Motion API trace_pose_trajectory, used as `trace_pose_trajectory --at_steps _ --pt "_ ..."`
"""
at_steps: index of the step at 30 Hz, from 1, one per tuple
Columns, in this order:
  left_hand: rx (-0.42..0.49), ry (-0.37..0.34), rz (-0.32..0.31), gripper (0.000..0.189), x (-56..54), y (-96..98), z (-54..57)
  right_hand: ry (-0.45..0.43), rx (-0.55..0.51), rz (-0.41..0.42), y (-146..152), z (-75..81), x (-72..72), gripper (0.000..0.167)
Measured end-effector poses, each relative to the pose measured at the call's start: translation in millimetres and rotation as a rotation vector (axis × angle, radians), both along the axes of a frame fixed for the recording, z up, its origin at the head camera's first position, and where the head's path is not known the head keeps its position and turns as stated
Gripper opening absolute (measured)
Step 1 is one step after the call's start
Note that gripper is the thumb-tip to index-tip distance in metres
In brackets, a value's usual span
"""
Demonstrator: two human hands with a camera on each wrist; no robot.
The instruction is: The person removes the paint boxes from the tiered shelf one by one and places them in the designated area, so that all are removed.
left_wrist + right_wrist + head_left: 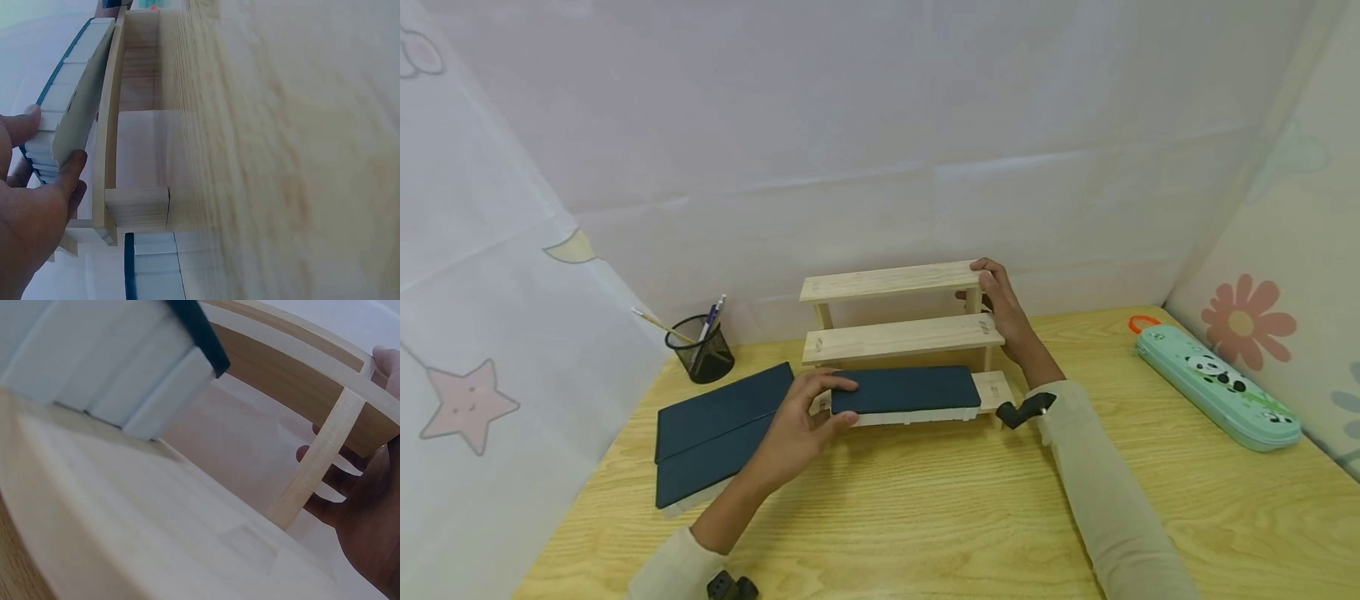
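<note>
A three-tier pale wooden rack [902,337] stands on the table against the back wall. Over its lowest tier is a long white box with a dark blue top [910,390]. My left hand [797,421] holds this box by its left end, thumb on one side and fingers on the other. From the left wrist view, the box [69,94] tilts, its near end raised off the tier. In the right wrist view, its other end sits right at the tier's surface. My right hand [1006,312] grips the rack's right end near the top, fingers behind the upright [319,459].
Two more dark-blue-topped boxes [722,417] lie side by side on the table, left of the rack. Behind them stands a black mesh pen cup [703,358] with pencils and pens. At the right lies a mint panda pencil case [1217,387] with an orange loop.
</note>
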State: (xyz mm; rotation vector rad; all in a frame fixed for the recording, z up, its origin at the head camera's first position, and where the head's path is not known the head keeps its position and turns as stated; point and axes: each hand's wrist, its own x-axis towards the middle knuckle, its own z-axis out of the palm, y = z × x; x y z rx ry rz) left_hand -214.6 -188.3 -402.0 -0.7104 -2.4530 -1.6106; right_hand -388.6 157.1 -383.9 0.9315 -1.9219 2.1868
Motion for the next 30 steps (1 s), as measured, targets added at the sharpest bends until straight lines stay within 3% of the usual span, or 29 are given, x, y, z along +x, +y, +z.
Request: trace_pose_trajectory --at_steps 6,13,23,30 --pt "0.021 0.034 -0.008 0.035 2.2 -3.0 1.3 -0.009 0.025 -0.012 1 2.7 -0.4 0.042" --pt "0.075 0.041 -0.013 0.037 12.1 -12.9 3.9 0.0 0.03 -0.017 2 0.8 -1.0 0.043" --pt "0.087 0.046 0.031 0.036 35.5 -39.4 16.3 -0.003 0.025 -0.014 3 2.8 0.4 0.044" --pt "0.068 0.038 0.137 0.035 61.3 -68.4 21.6 -0.008 -0.001 0.01 2 -1.7 -0.2 0.041"
